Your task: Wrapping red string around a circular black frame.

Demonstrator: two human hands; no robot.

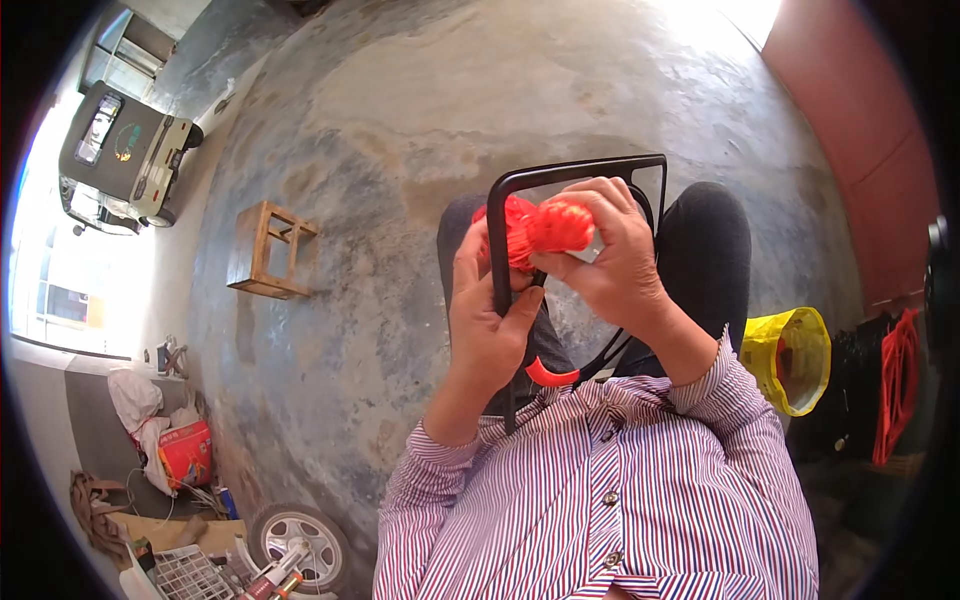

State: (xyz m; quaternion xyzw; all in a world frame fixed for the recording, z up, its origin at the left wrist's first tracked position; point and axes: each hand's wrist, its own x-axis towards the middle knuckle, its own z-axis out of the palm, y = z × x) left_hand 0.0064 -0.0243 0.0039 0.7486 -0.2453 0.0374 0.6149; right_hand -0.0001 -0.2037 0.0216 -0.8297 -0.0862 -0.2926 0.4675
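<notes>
Concrete floor [420,130] under my knees.
My left hand [487,322] grips the black frame [560,170]; my right hand [615,262] clutches red cord [545,226].

A red canister [186,452] with a white patch stands at the lower left beside white sacks [140,405]. To the right of the person's knee sits a yellow bag [790,358], its mouth open, red inside. A flat brown cardboard piece [160,532] lies near the bottom left corner.
</notes>
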